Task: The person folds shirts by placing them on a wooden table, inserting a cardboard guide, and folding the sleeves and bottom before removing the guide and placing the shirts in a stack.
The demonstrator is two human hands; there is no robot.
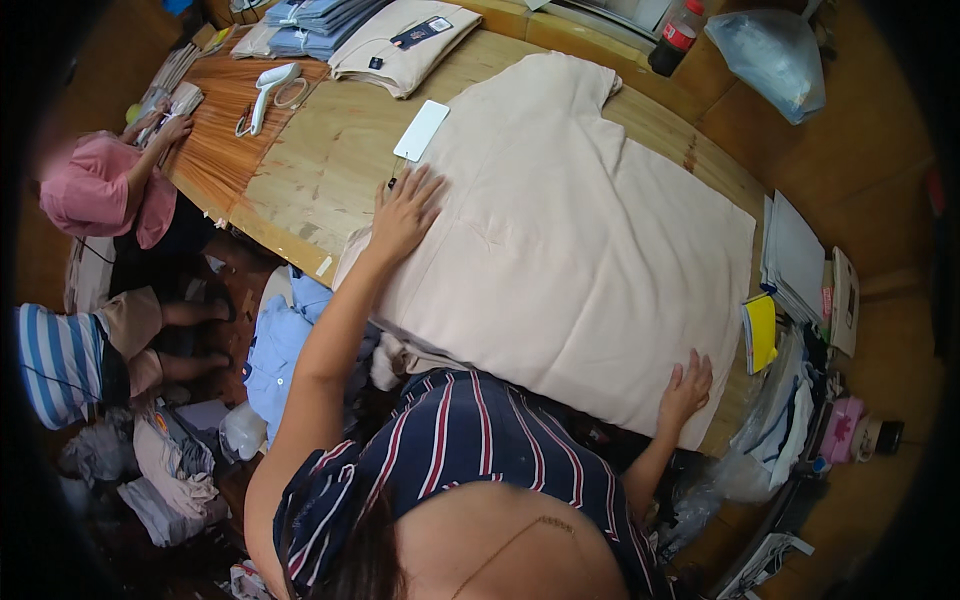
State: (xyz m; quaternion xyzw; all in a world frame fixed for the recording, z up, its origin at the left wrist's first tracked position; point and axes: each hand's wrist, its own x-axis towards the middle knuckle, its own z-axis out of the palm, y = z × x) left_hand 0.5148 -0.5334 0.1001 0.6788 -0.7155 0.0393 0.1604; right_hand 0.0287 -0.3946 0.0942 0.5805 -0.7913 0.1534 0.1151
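Note:
A pale pink shirt (pixel 560 240) lies spread out on the wooden table, with its sleeve end at the far side and its lower part toward me. Flat on its left edge rests my left hand (pixel 405 212), fingers spread and stretched out. Just beyond those fingertips is a white hang tag (pixel 422 131) on a dark string, lying partly on the table. My right hand (pixel 685 388) lies on the near right corner of the cloth, fingers extended. Both hands touch the fabric and grip nothing. Soft creases run across the middle of the shirt.
Folded beige garment (pixel 405 45), blue shirts (pixel 315 22) and a white handheld scanner (pixel 268 92) occupy the table's far left. A dark bottle (pixel 677 38) stands at the far right. Papers (pixel 795 258) line the right edge. Two people are at left; one handles packets.

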